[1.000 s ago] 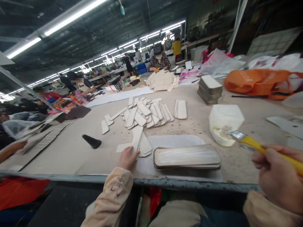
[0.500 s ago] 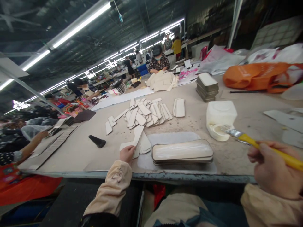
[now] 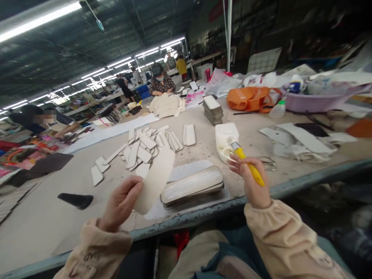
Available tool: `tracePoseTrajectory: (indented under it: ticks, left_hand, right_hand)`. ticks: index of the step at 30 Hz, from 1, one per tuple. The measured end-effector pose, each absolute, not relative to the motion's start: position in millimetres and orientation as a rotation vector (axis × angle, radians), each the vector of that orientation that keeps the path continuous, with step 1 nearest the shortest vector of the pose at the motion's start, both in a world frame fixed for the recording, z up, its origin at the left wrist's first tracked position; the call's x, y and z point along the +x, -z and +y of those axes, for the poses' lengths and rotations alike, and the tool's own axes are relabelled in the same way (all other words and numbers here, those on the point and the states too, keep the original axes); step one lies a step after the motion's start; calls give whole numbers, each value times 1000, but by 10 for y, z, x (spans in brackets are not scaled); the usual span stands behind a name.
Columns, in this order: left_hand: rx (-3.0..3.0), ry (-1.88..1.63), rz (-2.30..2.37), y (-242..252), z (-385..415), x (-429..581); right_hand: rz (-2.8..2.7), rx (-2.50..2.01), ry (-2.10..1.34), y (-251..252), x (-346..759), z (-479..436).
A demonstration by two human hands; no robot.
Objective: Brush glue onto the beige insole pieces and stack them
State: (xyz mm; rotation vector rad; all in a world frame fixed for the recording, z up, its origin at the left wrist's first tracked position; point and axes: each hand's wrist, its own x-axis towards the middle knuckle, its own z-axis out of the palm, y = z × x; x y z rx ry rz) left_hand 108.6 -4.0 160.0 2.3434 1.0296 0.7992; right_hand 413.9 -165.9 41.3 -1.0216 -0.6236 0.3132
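One brush (image 3: pixel 240 152) in closed right grip (image 3: pixel 256 191)

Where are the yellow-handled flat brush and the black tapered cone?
Yellow-handled flat brush (image 3: pixel 255 174): head view, on the handle's lower part.
Black tapered cone (image 3: pixel 75 200): head view, on the middle of its side.

No text or number can be read here.

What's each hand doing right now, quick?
Left hand: closed, holding a pale strip.
Right hand: closed around the yellow brush, some fingers loosely extended.
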Motion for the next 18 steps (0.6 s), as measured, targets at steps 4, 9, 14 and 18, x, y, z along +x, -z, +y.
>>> tracePoseTrajectory:
  ticks: [4,9,14,18]
  left_hand:
    - [2461,-490,743,-1579,-217,1526]
    - [2460,-208,730,-1355,-131,1797]
    - [2429,-155,806,-1246,32,1820]
    - [2397,-150,825,-1176,156,1831]
  right_hand:
    - [-657,-962,-527,-404,4008,-1628]
    - [-515,-977,-504,-359,4063,-1612]
    - [-452,-894,-630,-390,4125,-1593]
    - [-551,-1134,-397,-342,4052,-1524]
